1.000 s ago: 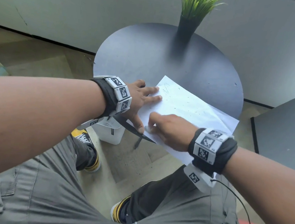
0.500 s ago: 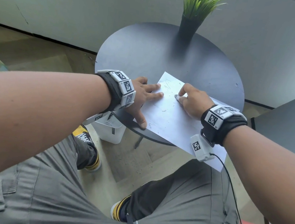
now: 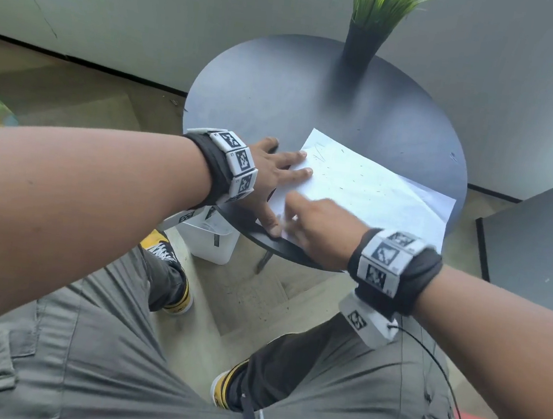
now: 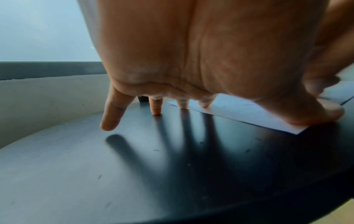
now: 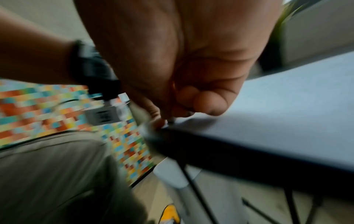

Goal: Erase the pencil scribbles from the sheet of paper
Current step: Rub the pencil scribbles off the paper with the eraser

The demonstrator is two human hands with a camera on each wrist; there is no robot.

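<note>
At the table's (image 3: 269, 81) near edge the right hand (image 3: 317, 228) curls tight round a small eraser (image 5: 171, 121) — barely visible — rubbing the sheet of paper (image 3: 366, 192), which overhangs that edge. Beyond, the left hand (image 3: 268, 174) lies flat, fingers spread, pinning the sheet's left edge so it cannot slide — faint pencil scribbles (image 3: 319, 155) remain at the far corner.

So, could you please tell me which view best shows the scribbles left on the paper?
The head view: the whole paper lies open, with scribbles near its far left corner. The left wrist view shows only a low edge strip with faint specks; the right wrist view is too blurred to show any.
</note>
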